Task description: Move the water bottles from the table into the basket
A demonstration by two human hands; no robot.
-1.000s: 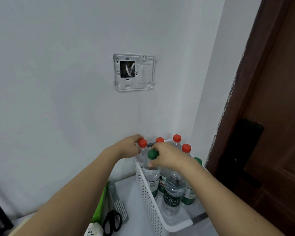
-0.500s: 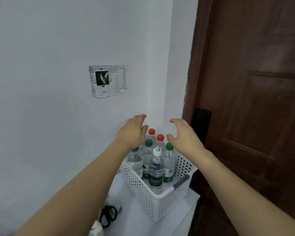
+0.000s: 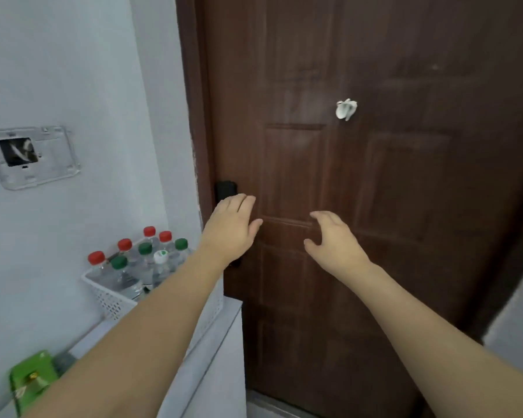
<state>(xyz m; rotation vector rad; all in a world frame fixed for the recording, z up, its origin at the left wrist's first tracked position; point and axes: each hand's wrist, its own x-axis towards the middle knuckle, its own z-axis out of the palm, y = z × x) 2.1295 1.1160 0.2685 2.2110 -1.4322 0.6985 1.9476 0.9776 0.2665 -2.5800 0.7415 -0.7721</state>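
Several clear water bottles (image 3: 147,260) with red, green and white caps stand upright in a white perforated basket (image 3: 109,300) on the white table (image 3: 215,333) at the left. My left hand (image 3: 231,227) floats to the right of the basket in front of the door, fingers straight, holding nothing. My right hand (image 3: 334,239) hangs farther right with loosely bent fingers, also holding nothing. My left forearm hides the basket's right side.
A brown wooden door (image 3: 360,176) fills the right, with a black lock (image 3: 225,191) at its left edge and a white hook (image 3: 346,108). An open wall box (image 3: 27,155) sits on the white wall. A green packet (image 3: 31,381) lies on the table's near left.
Both hands let go of the bottle caps, lifted away from the basket and moved right toward the door. The view swung right, so the basket now sits at the left.
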